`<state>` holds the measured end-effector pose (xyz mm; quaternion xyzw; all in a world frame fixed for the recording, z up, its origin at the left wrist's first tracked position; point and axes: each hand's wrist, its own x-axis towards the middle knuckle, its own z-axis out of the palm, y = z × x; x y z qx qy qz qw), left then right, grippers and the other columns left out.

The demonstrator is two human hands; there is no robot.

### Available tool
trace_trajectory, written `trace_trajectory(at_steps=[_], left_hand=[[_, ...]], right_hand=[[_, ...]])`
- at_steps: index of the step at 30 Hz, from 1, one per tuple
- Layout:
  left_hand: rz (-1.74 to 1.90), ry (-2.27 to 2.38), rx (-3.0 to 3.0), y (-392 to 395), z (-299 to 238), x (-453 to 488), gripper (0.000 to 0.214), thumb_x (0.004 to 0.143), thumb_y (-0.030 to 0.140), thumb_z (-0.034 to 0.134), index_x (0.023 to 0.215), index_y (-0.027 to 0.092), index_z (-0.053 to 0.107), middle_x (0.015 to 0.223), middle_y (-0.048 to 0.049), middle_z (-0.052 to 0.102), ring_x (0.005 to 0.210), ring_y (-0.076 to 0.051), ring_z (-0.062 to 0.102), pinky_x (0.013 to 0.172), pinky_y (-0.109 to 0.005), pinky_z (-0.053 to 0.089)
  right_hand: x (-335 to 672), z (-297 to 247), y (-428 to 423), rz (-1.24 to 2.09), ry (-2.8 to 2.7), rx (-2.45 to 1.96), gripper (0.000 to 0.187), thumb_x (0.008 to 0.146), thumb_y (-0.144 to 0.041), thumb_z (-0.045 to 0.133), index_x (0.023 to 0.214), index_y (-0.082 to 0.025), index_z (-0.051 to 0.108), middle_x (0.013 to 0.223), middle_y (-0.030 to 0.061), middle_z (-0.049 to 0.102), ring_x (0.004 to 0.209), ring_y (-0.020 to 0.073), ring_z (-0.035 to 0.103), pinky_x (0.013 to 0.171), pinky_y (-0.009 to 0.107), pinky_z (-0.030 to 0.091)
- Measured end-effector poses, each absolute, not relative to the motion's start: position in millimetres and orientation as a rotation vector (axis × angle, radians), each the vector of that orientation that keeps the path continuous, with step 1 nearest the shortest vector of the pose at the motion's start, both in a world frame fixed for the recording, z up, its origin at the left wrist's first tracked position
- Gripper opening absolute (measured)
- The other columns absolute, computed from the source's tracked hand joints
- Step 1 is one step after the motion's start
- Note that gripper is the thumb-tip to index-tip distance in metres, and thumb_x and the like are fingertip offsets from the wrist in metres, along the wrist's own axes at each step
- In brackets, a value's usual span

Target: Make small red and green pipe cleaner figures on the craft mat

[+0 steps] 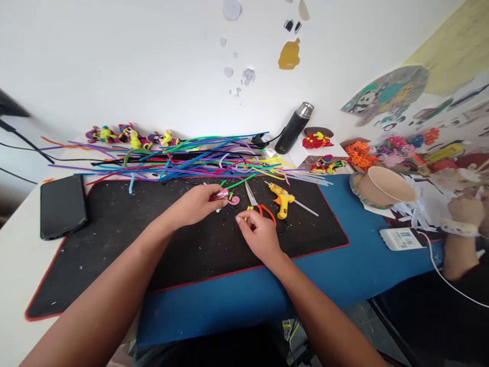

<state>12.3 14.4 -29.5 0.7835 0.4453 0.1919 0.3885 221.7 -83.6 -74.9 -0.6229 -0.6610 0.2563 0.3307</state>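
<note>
My left hand [198,205] is closed around a small shiny red cylinder [219,195] with a pale end, above the black mat [183,255]. A pink pipe-cleaner spiral [235,201] shows just beyond its fingertips. To the right, my right hand [260,232] is pinched, thumb against forefinger. Something thin and dark seems to be at its fingertips, too small to make out. Scissors [252,196] with orange handles lie open just behind the right hand, partly covered by it. A yellow glue gun [281,199] with a glue stick rests farther right.
Many coloured pipe cleaners [183,162] spread along the wall. A phone [63,206] lies left; a black flask [294,128] stands at the back. On the right are a paper bowl [387,186], a white power bank [402,238] and another person's hand [466,210].
</note>
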Motion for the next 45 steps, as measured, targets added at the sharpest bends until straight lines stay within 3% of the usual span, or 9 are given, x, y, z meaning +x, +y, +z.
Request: trace_trajectory(at_steps=[7, 10, 17, 27, 34, 38, 45], left_hand=[[0.684, 1.133, 1.672, 20.5, -29.9, 7.0, 0.033, 0.082, 0.051, 0.071, 0.084, 0.018, 0.069, 0.07, 0.002, 0.059, 0.064, -0.015, 0.05, 0.062, -0.025, 0.037], [0.693, 1.115, 1.671, 21.0, -30.3, 5.8, 0.033, 0.082, 0.052, 0.072, 0.083, 0.019, 0.071, 0.069, 0.0013, 0.06, 0.065, -0.015, 0.052, 0.061, -0.025, 0.037], [0.738, 1.103, 1.613, 19.3, -25.0, 4.1, 0.029, 0.082, 0.048, 0.073, 0.086, 0.019, 0.072, 0.072, 0.0003, 0.064, 0.064, -0.015, 0.054, 0.061, -0.026, 0.04], [0.803, 1.055, 1.496, 22.1, -25.1, 2.6, 0.034, 0.075, 0.047, 0.08, 0.089, 0.018, 0.07, 0.075, 0.0003, 0.068, 0.065, -0.015, 0.058, 0.063, -0.028, 0.046], [0.835, 1.104, 1.426, 25.9, -30.3, -0.7, 0.044, 0.068, 0.05, 0.086, 0.098, 0.019, 0.078, 0.087, -0.0054, 0.077, 0.08, -0.023, 0.068, 0.07, -0.033, 0.05], [0.818, 1.106, 1.39, 26.8, -32.6, -0.2, 0.042, 0.065, 0.049, 0.088, 0.093, 0.018, 0.081, 0.087, -0.0066, 0.079, 0.081, -0.024, 0.069, 0.072, -0.034, 0.051], [0.848, 1.102, 1.309, 25.9, -31.1, 3.3, 0.037, 0.062, 0.045, 0.089, 0.086, 0.019, 0.08, 0.083, -0.0049, 0.078, 0.08, -0.022, 0.069, 0.075, -0.033, 0.051]], right_hand=[[252.9, -50.9, -75.0, 0.584, -1.727, -1.794, 0.027, 0.1, -0.043, 0.056, 0.098, -0.022, 0.073, 0.064, -0.003, 0.06, 0.059, 0.0153, 0.056, 0.058, 0.026, 0.04], [264.7, -42.3, -74.5, 0.567, -1.854, -1.908, 0.024, 0.097, -0.043, 0.063, 0.109, -0.024, 0.073, 0.078, -0.0008, 0.068, 0.069, 0.0167, 0.063, 0.064, 0.027, 0.042], [260.7, -42.9, -78.3, 0.345, -2.2, -2.127, 0.043, 0.094, -0.046, 0.071, 0.131, -0.023, 0.068, 0.11, 0.0088, 0.07, 0.085, 0.0228, 0.07, 0.069, 0.031, 0.043], [262.2, -45.8, -69.7, 0.42, -2.082, -2.09, 0.029, 0.091, -0.03, 0.068, 0.119, -0.023, 0.072, 0.091, 0.0033, 0.071, 0.077, 0.0199, 0.066, 0.067, 0.029, 0.04], [273.5, -55.7, -64.8, 0.7, -1.721, -1.973, 0.024, 0.088, -0.036, 0.063, 0.105, -0.022, 0.072, 0.076, -0.001, 0.066, 0.066, 0.0177, 0.061, 0.062, 0.028, 0.043], [279.2, -62.1, -61.6, 0.915, -1.496, -1.873, 0.032, 0.087, -0.042, 0.061, 0.111, -0.021, 0.068, 0.073, -0.0033, 0.059, 0.054, 0.0148, 0.056, 0.054, 0.028, 0.046], [284.9, -64.0, -58.6, 1.107, -1.395, -1.755, 0.037, 0.08, -0.047, 0.074, 0.105, -0.02, 0.069, 0.066, -0.0061, 0.054, 0.047, 0.0114, 0.049, 0.042, 0.023, 0.039]])
